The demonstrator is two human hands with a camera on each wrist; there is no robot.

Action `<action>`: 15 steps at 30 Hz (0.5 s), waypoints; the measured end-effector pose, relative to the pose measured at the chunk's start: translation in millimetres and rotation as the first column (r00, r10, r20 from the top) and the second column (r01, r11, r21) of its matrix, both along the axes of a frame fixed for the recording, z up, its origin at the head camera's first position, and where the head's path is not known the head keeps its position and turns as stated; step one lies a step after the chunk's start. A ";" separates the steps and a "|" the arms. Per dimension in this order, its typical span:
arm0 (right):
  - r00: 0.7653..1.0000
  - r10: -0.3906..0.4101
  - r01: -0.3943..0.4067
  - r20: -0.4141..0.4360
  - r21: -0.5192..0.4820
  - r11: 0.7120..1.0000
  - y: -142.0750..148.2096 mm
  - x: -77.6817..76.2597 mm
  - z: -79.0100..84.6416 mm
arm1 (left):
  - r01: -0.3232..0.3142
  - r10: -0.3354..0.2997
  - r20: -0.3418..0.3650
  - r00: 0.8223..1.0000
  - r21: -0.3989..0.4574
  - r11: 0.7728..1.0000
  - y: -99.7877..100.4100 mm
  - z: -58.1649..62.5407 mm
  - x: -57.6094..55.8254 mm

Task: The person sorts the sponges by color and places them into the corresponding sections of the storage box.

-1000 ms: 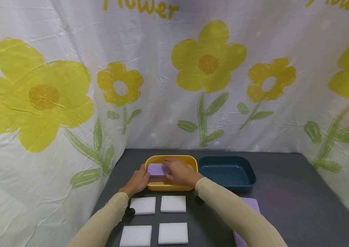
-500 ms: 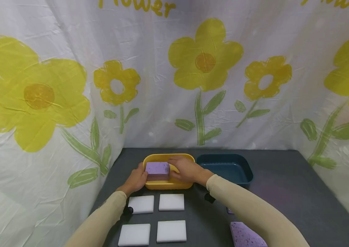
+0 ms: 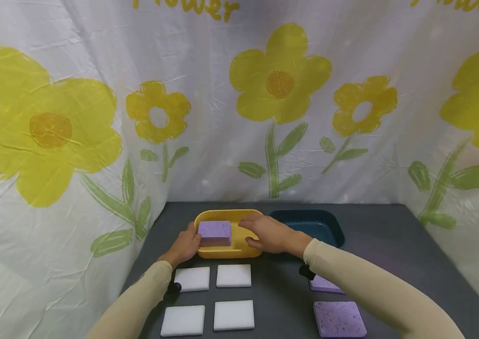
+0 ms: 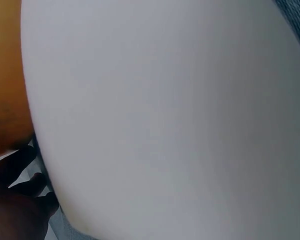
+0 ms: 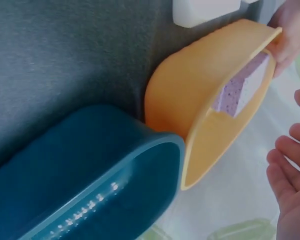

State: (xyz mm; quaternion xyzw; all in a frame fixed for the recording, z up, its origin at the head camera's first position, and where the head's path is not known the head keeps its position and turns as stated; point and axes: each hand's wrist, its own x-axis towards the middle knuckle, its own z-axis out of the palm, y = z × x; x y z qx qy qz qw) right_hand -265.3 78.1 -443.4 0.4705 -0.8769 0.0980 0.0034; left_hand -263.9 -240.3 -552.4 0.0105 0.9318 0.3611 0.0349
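My left hand (image 3: 186, 245) grips the left rim of a yellow plastic tub (image 3: 228, 254), its thumb over the edge. Inside the tub, against its left end, lies a thick, speckled purple sponge (image 3: 215, 230), also seen in the right wrist view. Over the tub's right part hovers my right hand (image 3: 271, 234), fingers spread and apart from the sponge. The right wrist view shows these loose fingers (image 5: 295, 150) beside the tub, holding nothing. A white sponge (image 4: 155, 120) fills most of the left wrist view, with dark fingers at lower left.
A dark blue tub (image 3: 333, 228) stands right beside the yellow one. Several flat white sponges (image 3: 234, 315) lie in rows in front. Two purple sponges (image 3: 339, 319) lie at the right, one partly under the right forearm. A flower-printed curtain (image 3: 205, 155) hangs behind the table.
My right hand has let go of the purple sponge and moved right, its fingers opening. The right forearm's shift uncovers the purple sponges on the table. My left hand stays on the rim.
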 end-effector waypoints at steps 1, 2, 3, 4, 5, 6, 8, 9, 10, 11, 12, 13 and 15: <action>1.000 0.006 -0.006 0.000 0.000 1.000 2.7 2.1 0.1 | -0.001 0.001 0.003 1.000 0.005 1.000 0.3 -0.1 0.1; 1.000 0.010 -0.010 0.000 0.000 1.000 5.3 4.6 0.5 | -0.002 0.002 0.009 1.000 0.010 1.000 0.3 -0.4 0.4; 1.000 0.011 -0.011 -0.002 0.002 1.000 8.1 6.8 0.5 | -0.002 0.002 0.013 1.000 0.014 1.000 0.3 -1.0 0.6; 1.000 0.012 -0.012 -0.003 0.003 1.000 10.9 9.4 1.0 | -0.003 0.003 0.018 1.000 0.018 1.000 0.3 -1.6 0.7; 1.000 0.011 -0.011 -0.002 0.002 1.000 13.7 11.9 2.0 | -0.005 0.004 0.022 1.000 0.021 1.000 0.4 -2.3 0.6; 1.000 0.009 -0.009 -0.001 0.001 1.000 16.6 14.1 2.6 | -0.004 0.004 0.022 1.000 0.021 1.000 0.3 -2.9 0.2; 1.000 0.001 0.000 0.003 -0.008 1.000 22.8 18.4 3.5 | -0.001 0.001 0.019 1.000 0.025 1.000 0.3 -3.1 -0.4; 1.000 -0.004 0.004 0.008 -0.012 1.000 26.2 20.2 3.6 | -0.002 0.001 0.016 1.000 0.028 1.000 0.4 -2.9 -0.6; 1.000 -0.003 0.003 0.010 -0.021 1.000 29.6 22.1 3.7 | -0.003 0.002 0.014 1.000 0.028 1.000 0.5 -2.7 -0.8; 1.000 -0.005 0.005 0.011 -0.023 1.000 33.1 23.9 3.6 | -0.003 0.003 0.014 1.000 0.028 1.000 0.5 -2.4 -1.0; 1.000 -0.006 0.007 0.009 -0.025 1.000 36.9 25.5 2.9 | -0.004 0.003 0.013 1.000 0.027 1.000 0.6 -2.0 -0.9; 1.000 -0.003 0.003 0.003 -0.029 1.000 40.7 26.9 1.9 | -0.004 0.004 0.014 1.000 0.028 1.000 0.7 -1.6 -0.7; 1.000 0.001 -0.002 -0.004 -0.030 1.000 48.1 29.9 0.1 | -0.006 0.006 0.016 1.000 0.025 1.000 1.1 -0.9 -0.4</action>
